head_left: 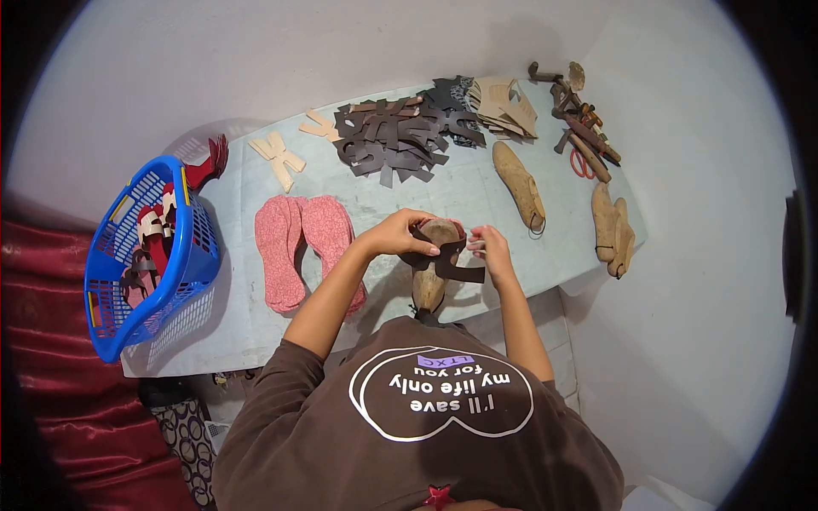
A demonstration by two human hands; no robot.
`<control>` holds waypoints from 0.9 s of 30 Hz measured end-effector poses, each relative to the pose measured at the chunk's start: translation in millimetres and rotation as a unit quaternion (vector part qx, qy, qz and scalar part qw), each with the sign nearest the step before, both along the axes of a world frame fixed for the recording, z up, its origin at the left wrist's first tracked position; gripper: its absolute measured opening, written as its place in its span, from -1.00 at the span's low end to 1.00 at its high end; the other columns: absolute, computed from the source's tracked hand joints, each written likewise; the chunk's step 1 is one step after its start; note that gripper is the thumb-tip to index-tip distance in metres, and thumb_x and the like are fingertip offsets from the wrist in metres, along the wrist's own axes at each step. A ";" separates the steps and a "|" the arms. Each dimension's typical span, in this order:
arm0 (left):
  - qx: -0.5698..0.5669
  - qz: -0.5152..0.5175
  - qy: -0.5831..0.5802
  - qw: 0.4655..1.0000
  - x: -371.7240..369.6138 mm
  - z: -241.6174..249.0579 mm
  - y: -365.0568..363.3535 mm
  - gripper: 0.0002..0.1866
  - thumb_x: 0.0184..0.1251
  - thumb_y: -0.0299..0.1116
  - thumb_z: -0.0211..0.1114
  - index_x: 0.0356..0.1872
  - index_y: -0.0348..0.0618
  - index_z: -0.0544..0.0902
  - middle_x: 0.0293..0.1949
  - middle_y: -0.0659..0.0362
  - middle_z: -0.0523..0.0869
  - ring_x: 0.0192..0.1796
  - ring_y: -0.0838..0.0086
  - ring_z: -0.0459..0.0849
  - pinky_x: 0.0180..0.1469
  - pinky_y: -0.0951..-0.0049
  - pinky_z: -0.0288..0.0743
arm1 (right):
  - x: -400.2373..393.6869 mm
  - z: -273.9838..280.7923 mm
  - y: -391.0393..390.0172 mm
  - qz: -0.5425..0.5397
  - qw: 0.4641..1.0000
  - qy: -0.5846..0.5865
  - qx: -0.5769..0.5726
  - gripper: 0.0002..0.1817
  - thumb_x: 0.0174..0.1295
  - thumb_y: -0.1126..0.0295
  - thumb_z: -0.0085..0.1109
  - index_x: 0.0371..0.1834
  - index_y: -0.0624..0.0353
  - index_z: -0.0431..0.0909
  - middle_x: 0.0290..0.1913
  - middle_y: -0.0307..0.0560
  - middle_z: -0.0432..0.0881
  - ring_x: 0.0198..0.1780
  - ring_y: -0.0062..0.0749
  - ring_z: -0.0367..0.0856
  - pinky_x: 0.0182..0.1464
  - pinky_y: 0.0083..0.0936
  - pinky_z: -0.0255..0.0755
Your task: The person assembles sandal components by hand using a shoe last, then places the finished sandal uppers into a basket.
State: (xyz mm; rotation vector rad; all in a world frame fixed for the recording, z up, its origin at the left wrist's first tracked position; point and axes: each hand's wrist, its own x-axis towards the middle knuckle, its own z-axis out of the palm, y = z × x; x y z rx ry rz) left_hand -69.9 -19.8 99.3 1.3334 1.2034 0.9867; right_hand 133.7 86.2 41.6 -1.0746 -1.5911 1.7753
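A wooden shoe last [429, 291] points its toe end away from me at the table's front edge, with a dark brown strap piece [461, 272] draped over it. My left hand [404, 234] grips the strap piece at the left side of the last, thumb on top. Just right of the last, my right hand [490, 248] has its fingers bent together near the strap; whether they hold anything is too small to tell. A bit of pink shows at the toe end of the last.
Pink soles [279, 254] lie to the left, beyond them a blue basket [181, 277] of straps. Dark cut pieces [388, 140] and beige pieces [507, 104] are piled at the back. Another last [516, 183], a pair of lasts [604, 223] and tools [588, 136] lie right.
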 end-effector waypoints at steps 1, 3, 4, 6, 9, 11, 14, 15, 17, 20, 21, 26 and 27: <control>-0.017 0.011 -0.013 1.000 -2.6 -1.5 -0.2 -0.56 -0.15 -0.41 0.41 -0.14 -0.29 0.54 -0.30 0.19 0.64 -0.25 0.59 0.54 -0.13 0.55 0.39 | 12.7 -7.7 1.8 0.031 0.993 0.051 -0.100 -0.75 0.22 0.28 -0.06 -0.24 0.27 0.44 -0.33 -0.13 0.51 -0.33 -0.52 0.50 -0.28 -0.61 0.41; -0.018 0.024 -0.030 0.999 -7.9 -10.8 1.9 -0.60 -0.09 -0.41 0.38 -0.16 -0.31 0.54 -0.31 0.19 0.63 -0.26 0.60 0.53 -0.17 0.57 0.39 | 27.8 -20.0 -7.7 0.084 0.957 0.158 -0.227 -0.72 0.22 0.23 -0.03 -0.19 0.24 0.46 -0.32 -0.17 0.52 -0.33 -0.52 0.52 -0.24 -0.59 0.43; -0.018 0.021 -0.030 0.999 -10.9 -15.7 3.4 -0.60 -0.09 -0.41 0.38 -0.16 -0.31 0.54 -0.31 0.19 0.63 -0.26 0.60 0.53 -0.17 0.57 0.39 | 31.9 -21.0 -16.0 0.082 0.958 0.158 -0.226 -0.72 0.22 0.23 -0.03 -0.19 0.24 0.46 -0.32 -0.17 0.52 -0.33 -0.52 0.52 -0.24 -0.59 0.43; -0.045 0.047 -0.046 0.997 -15.4 -21.9 5.1 -0.62 -0.07 -0.42 0.37 -0.17 -0.30 0.53 -0.31 0.21 0.63 -0.27 0.62 0.53 -0.18 0.57 0.39 | 34.4 -21.3 -30.0 0.113 0.978 0.065 -0.160 -0.72 0.21 0.26 0.00 -0.14 0.23 0.43 -0.32 -0.18 0.53 -0.32 -0.53 0.52 -0.22 -0.60 0.43; -0.037 0.069 -0.056 0.995 -16.2 -27.4 7.7 -0.62 -0.04 -0.41 0.36 -0.16 -0.29 0.52 -0.33 0.26 0.61 -0.30 0.65 0.51 -0.24 0.61 0.39 | 20.0 -30.8 -36.6 0.038 0.979 0.082 -0.181 -0.78 0.20 0.31 0.02 -0.18 0.21 0.42 -0.33 -0.17 0.53 -0.31 -0.53 0.51 -0.20 -0.60 0.40; -0.036 0.075 -0.060 0.995 -17.0 -30.8 10.1 -0.62 -0.04 -0.40 0.36 -0.15 -0.29 0.52 -0.34 0.29 0.59 -0.33 0.69 0.49 -0.29 0.66 0.38 | 5.1 -49.1 -32.0 -0.006 0.962 0.197 -0.189 -0.85 0.23 0.33 -0.06 -0.22 0.14 0.40 -0.29 -0.17 0.52 -0.28 -0.50 0.50 -0.20 -0.56 0.38; -0.025 0.085 -0.066 0.994 -12.9 -31.3 12.4 -0.60 -0.08 -0.35 0.39 -0.17 -0.29 0.53 -0.38 0.28 0.59 -0.38 0.67 0.47 -0.38 0.64 0.35 | -22.5 -28.8 -33.8 -0.047 0.914 0.261 -0.307 -0.83 0.26 0.32 -0.15 -0.20 0.12 0.38 -0.23 -0.15 0.51 -0.22 -0.43 0.48 -0.17 -0.45 0.38; -0.024 0.087 -0.065 0.994 -11.2 -31.1 13.0 -0.60 -0.08 -0.35 0.39 -0.17 -0.29 0.53 -0.38 0.28 0.59 -0.38 0.67 0.47 -0.38 0.64 0.35 | -28.8 -32.0 -31.6 -0.038 0.921 0.216 -0.322 -0.78 0.26 0.30 -0.20 -0.13 0.13 0.37 -0.17 -0.13 0.49 -0.16 -0.35 0.47 -0.09 -0.34 0.36; -0.009 0.094 -0.055 0.994 -8.5 -30.8 11.9 -0.61 -0.05 -0.40 0.36 -0.15 -0.30 0.52 -0.34 0.28 0.60 -0.33 0.68 0.48 -0.26 0.64 0.38 | -35.6 -37.9 -28.8 0.011 0.897 0.214 -0.387 -0.76 0.25 0.31 -0.19 -0.10 0.14 0.36 -0.16 -0.12 0.50 -0.16 -0.34 0.48 -0.06 -0.33 0.36; -0.022 0.104 -0.051 0.993 -7.7 -23.7 5.7 -0.60 -0.05 -0.40 0.37 -0.14 -0.30 0.52 -0.33 0.27 0.60 -0.32 0.67 0.49 -0.24 0.62 0.39 | -37.8 -46.3 -19.7 0.098 0.865 0.193 -0.453 -0.72 0.23 0.31 -0.15 -0.05 0.16 0.36 -0.13 -0.10 0.49 -0.12 -0.33 0.48 -0.02 -0.33 0.36; -0.022 0.105 -0.051 0.993 -7.7 -22.4 4.0 -0.60 -0.05 -0.40 0.37 -0.14 -0.30 0.52 -0.33 0.27 0.60 -0.32 0.67 0.49 -0.24 0.62 0.39 | -37.1 -41.5 -17.1 0.135 0.862 0.177 -0.456 -0.71 0.22 0.31 -0.12 -0.04 0.18 0.36 -0.11 -0.09 0.49 -0.10 -0.33 0.48 -0.01 -0.34 0.36; -0.032 0.098 -0.054 0.993 -8.9 -25.4 0.9 -0.57 -0.07 -0.41 0.37 -0.12 -0.31 0.51 -0.32 0.26 0.61 -0.31 0.66 0.50 -0.26 0.62 0.39 | -33.0 -34.3 4.1 0.165 0.943 0.069 -0.282 -0.77 0.16 0.42 -0.06 -0.14 0.23 0.43 -0.19 -0.10 0.52 -0.19 -0.44 0.52 -0.14 -0.47 0.43; -0.032 0.100 -0.055 0.993 -8.5 -25.8 1.2 -0.57 -0.07 -0.41 0.37 -0.12 -0.31 0.51 -0.32 0.26 0.61 -0.31 0.66 0.50 -0.26 0.62 0.39 | -35.6 -31.9 6.3 0.169 0.964 0.082 -0.188 -0.79 0.14 0.45 -0.05 -0.16 0.24 0.45 -0.23 -0.11 0.53 -0.25 -0.48 0.53 -0.21 -0.51 0.46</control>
